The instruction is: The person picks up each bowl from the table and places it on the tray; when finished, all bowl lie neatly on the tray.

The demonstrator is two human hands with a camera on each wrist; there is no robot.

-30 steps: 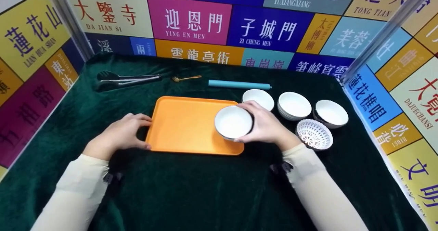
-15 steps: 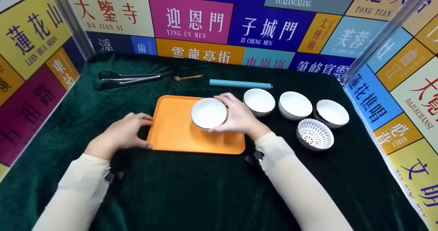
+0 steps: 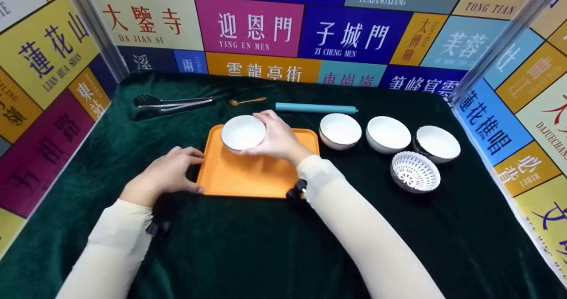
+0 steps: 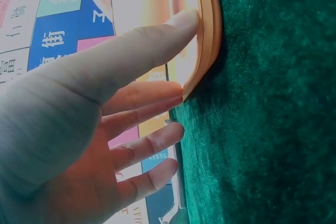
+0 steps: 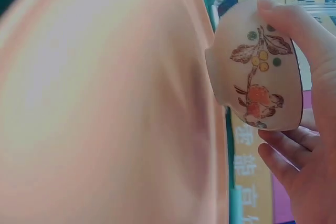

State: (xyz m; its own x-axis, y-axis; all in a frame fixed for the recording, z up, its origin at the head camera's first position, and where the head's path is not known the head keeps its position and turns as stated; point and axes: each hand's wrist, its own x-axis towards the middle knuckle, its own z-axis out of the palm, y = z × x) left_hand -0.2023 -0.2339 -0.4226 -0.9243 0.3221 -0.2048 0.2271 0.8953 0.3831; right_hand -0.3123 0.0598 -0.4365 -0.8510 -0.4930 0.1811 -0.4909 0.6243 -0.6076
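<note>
At the left of the head view, a bare left hand [image 3: 170, 172] lies with fingers loosely extended, thumb and fingertips touching the left edge of a flat, rectangular orange tray [image 3: 248, 184], probably plastic, at the centre. Over the tray's upper-left part is a round white bowl [image 3: 243, 133], its outside painted with fruit and leaves; whether its foot touches the tray I cannot tell. It looks ceramic: likely stiff, fairly light, slick and breakable, best held by opposite sides of its wall. Just to its right, the bare right hand [image 3: 277, 137] grips it that way, thumb at the bowl's lower right, fingers at its upper right, the left side free.
</note>
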